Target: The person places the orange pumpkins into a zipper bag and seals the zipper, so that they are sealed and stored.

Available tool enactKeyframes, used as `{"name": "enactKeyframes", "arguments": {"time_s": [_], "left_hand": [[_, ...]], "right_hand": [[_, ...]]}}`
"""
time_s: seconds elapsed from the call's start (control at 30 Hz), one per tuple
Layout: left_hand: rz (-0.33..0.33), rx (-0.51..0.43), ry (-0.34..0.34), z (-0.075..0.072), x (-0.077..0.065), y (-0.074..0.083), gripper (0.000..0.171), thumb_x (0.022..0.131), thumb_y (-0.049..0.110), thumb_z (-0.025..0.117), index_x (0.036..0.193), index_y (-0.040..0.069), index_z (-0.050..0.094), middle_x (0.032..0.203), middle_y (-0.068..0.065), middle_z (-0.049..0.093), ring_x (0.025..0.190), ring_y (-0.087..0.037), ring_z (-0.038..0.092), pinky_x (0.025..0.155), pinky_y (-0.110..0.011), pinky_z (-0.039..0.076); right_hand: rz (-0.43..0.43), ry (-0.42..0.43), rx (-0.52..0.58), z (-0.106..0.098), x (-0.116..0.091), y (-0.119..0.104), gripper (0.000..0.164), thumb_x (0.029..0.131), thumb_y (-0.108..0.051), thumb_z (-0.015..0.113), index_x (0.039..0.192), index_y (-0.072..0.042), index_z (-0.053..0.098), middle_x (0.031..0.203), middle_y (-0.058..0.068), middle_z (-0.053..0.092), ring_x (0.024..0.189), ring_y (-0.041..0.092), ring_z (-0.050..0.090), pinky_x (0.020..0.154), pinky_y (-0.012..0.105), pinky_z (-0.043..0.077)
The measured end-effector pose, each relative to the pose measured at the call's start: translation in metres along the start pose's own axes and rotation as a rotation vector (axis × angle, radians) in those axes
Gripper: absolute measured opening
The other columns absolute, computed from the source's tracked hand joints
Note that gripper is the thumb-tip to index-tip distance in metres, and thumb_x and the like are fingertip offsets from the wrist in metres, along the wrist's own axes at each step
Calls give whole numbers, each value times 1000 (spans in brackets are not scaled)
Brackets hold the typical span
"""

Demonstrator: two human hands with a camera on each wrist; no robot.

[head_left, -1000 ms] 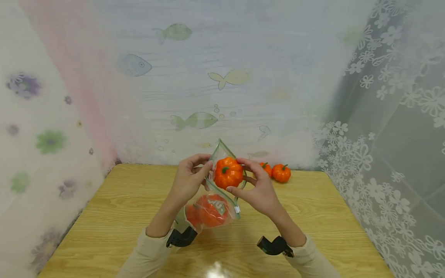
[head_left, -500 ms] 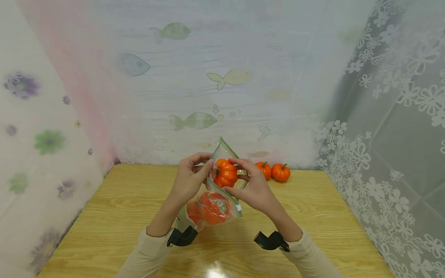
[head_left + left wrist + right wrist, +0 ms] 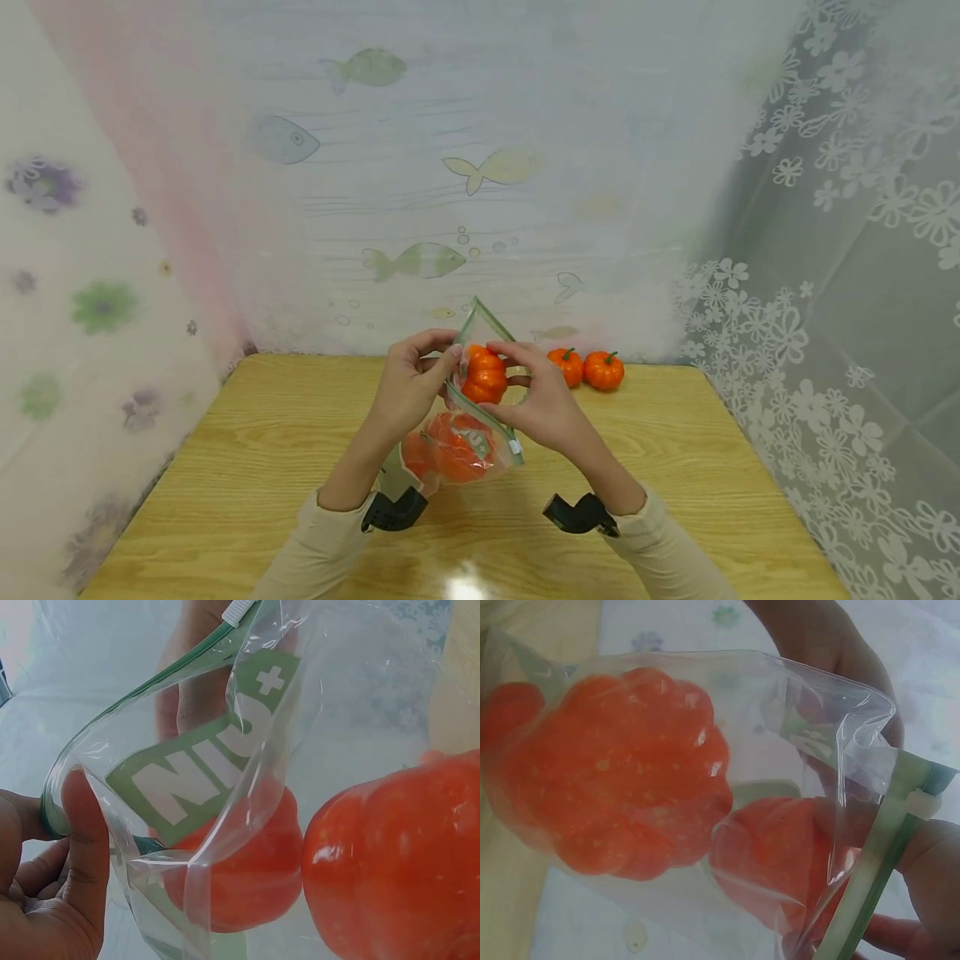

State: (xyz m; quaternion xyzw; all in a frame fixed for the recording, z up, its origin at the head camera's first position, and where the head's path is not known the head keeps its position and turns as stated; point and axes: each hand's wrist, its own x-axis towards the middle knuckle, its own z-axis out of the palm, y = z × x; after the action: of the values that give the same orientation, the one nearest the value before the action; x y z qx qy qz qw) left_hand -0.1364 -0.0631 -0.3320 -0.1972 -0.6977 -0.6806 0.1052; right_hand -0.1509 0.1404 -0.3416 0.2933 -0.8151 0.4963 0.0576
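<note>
1. A wood-grain bench (image 3: 247,492) reaches back to a fish-printed backdrop (image 3: 390,192). The work is around its middle, nearer the far edge, probably an easy spot for both hands.
2. A clear zip bag (image 3: 481,331) with a green seal and "NIU+" label is held between the hands. Its mouth gapes in a diamond, likely so that a whole pumpkin fits through. Whether its base touches the bench, I cannot tell.
3. The left hand (image 3: 408,385) pinches the rim at the mouth's left corner, thumb against fingers, seemingly keeping the plastic taut and the mouth wide.
4. The right hand (image 3: 551,408) curls its fingers and thumb around a glossy orange pumpkin (image 3: 485,377) in the mouth, perhaps gripping its right side so that the left side leads in.
5. Two bagged pumpkins (image 3: 459,450) sit below, in the body of the bag; their weight presumably helps it hang full.
6. Two loose pumpkins (image 3: 603,372) rest side by side near the far edge, right of centre, green stalks up, apparently within the right hand's reach.
7. A white zip slider (image 3: 515,447) sits at the bag's right corner, away from the gap, probably leaving the mouth unobstructed.
</note>
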Motion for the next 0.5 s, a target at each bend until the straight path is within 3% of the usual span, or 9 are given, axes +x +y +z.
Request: {"name": "enactKeyframes", "arguments": {"time_s": [0.23, 0.5], "left_hand": [[-8, -3, 6, 4, -3, 0, 24, 104, 6, 57, 121, -10, 63, 97, -14, 64, 57, -12, 64, 51, -27, 58], [-31, -3, 19, 8, -6, 1, 24, 104, 7, 57, 121, -8, 64, 98, -18, 63, 55, -12, 62, 50, -27, 57]], "right_hand": [[41, -46, -7, -2, -1, 2, 67, 80, -5, 87, 141, -7, 59, 139, 9, 59, 117, 27, 59, 95, 45, 58], [53, -65, -11, -3, -4, 1, 66, 79, -5, 87, 140, -7, 60, 140, 8, 59, 120, 27, 61, 94, 42, 59]]}}
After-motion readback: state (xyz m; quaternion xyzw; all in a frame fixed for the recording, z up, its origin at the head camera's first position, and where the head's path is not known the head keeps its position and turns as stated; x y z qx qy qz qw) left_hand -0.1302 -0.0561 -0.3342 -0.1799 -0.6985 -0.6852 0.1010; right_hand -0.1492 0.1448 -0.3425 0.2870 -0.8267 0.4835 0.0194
